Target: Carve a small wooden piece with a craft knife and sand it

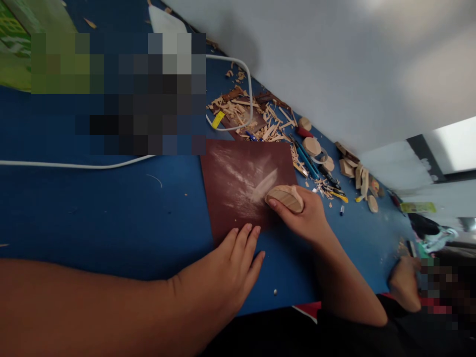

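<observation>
A dark red-brown sheet of sandpaper (pixel 226 183) lies flat on the blue table, streaked with pale wood dust. My right hand (pixel 308 210) grips a rounded piece of wood (pixel 286 198) at the sheet's right side, its striped grain facing me; the hand hides part of it. My left hand (pixel 240 258) lies flat with fingers stretched out, the fingertips on the sheet's near edge and the palm over the table.
Wood shavings (pixel 273 121) heap behind the sandpaper. Cutters (pixel 307 158), pens and several wooden pieces (pixel 312 146) line the wall side. A white cable (pixel 111 165) crosses the left. Another person's arm (pixel 405 285) rests at far right.
</observation>
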Action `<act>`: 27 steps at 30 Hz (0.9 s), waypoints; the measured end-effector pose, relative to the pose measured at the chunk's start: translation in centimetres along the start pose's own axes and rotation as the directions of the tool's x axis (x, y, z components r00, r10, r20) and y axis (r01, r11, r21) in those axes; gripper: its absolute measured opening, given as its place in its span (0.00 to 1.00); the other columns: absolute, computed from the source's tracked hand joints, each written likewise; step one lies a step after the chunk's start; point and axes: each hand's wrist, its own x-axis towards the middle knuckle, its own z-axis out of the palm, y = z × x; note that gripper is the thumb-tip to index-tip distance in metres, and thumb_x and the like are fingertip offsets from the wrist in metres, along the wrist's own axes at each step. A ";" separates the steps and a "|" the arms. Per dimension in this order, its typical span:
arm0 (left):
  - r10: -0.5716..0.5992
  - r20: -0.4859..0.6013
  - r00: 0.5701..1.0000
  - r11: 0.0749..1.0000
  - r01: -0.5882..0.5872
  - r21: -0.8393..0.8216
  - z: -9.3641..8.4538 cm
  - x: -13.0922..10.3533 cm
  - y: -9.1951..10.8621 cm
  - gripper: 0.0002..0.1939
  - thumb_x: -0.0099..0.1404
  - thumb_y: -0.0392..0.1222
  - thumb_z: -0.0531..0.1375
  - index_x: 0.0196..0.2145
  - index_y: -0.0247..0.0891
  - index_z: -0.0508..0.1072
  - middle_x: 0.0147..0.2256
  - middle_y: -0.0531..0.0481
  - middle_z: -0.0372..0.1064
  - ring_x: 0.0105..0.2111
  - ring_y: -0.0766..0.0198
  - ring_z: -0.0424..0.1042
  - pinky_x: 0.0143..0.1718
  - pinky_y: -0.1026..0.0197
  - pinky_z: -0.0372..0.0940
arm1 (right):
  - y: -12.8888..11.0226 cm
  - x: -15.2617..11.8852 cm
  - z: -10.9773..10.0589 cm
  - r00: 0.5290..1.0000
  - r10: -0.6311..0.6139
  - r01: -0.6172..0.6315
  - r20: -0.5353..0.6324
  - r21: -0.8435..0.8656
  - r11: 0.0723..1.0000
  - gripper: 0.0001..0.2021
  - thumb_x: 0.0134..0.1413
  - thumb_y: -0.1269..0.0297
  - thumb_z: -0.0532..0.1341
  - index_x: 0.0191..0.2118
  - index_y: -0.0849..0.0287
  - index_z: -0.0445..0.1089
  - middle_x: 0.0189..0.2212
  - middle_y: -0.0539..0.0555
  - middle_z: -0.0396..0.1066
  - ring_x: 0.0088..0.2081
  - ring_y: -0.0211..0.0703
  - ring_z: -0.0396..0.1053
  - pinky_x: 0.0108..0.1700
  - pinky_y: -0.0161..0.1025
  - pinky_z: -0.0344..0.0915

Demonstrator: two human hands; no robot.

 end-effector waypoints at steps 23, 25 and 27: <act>0.026 0.053 0.998 0.999 -0.025 -0.020 -0.6 -0.2 -0.2 0.40 0.67 0.63 0.63 0.69 0.36 0.72 0.69 0.27 0.68 0.68 0.31 0.69 0.68 0.36 0.59 | -0.7 0.2 0.3 0.999 -0.007 -0.001 -0.038 -0.203 0.979 0.13 0.68 0.50 0.66 0.38 0.53 0.78 0.29 0.53 0.75 0.31 0.47 0.74 0.35 0.43 0.68; 0.025 0.052 0.998 0.999 -0.024 -0.022 -0.6 -0.1 -0.1 0.41 0.67 0.64 0.62 0.69 0.36 0.72 0.68 0.27 0.70 0.67 0.31 0.70 0.68 0.37 0.59 | -1.1 0.0 0.5 0.995 -0.076 0.085 0.067 -0.152 0.985 0.14 0.68 0.51 0.65 0.35 0.53 0.77 0.27 0.52 0.73 0.30 0.45 0.72 0.34 0.42 0.67; 0.018 0.063 0.998 1.000 -0.017 -0.019 -0.5 -0.1 0.0 0.44 0.65 0.66 0.64 0.69 0.36 0.72 0.69 0.26 0.68 0.68 0.29 0.69 0.68 0.36 0.58 | -0.7 0.3 0.4 0.999 -0.031 0.035 0.024 -0.169 0.985 0.14 0.68 0.50 0.66 0.36 0.53 0.77 0.28 0.52 0.74 0.30 0.45 0.72 0.34 0.42 0.67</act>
